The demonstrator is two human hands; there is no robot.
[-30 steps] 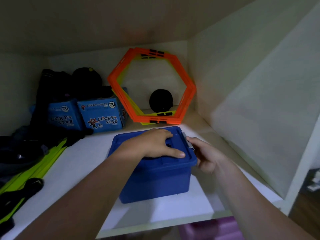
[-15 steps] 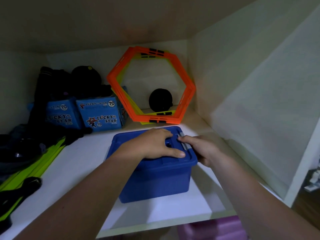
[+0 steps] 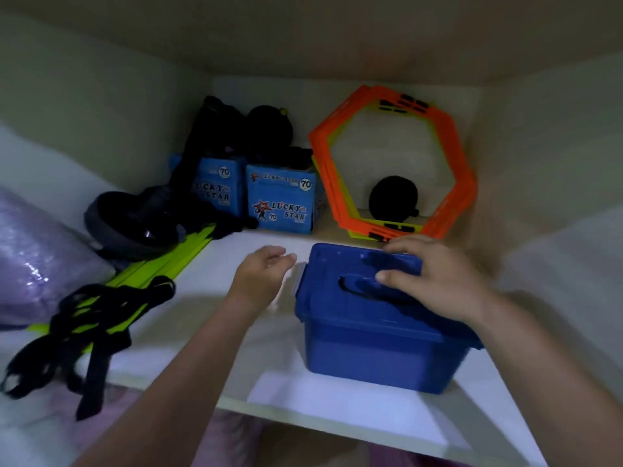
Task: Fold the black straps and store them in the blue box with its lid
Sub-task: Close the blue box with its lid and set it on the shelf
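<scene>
My right hand point(image 3: 441, 281) lies flat and unclenched on the lid point(image 3: 354, 274) of the blue box point(image 3: 377, 348), which sits closed on the white shelf point(image 3: 337, 409). My left hand point(image 3: 261, 274) hovers loose and empty just beside the box's grey latch point(image 3: 299, 278). Black straps point(image 3: 91, 318) sprawl at the shelf's left edge, well apart from the box.

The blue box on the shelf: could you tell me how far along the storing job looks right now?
Done: the lid sits on the blue box, which stands on the shelf. In hand: the right hand rests flat on the lid, and the left hand is open beside the box's left-side latch. Left: probably pressing that latch shut. Whether the straps are inside cannot be seen; black strapping lies at the shelf's left.
</scene>
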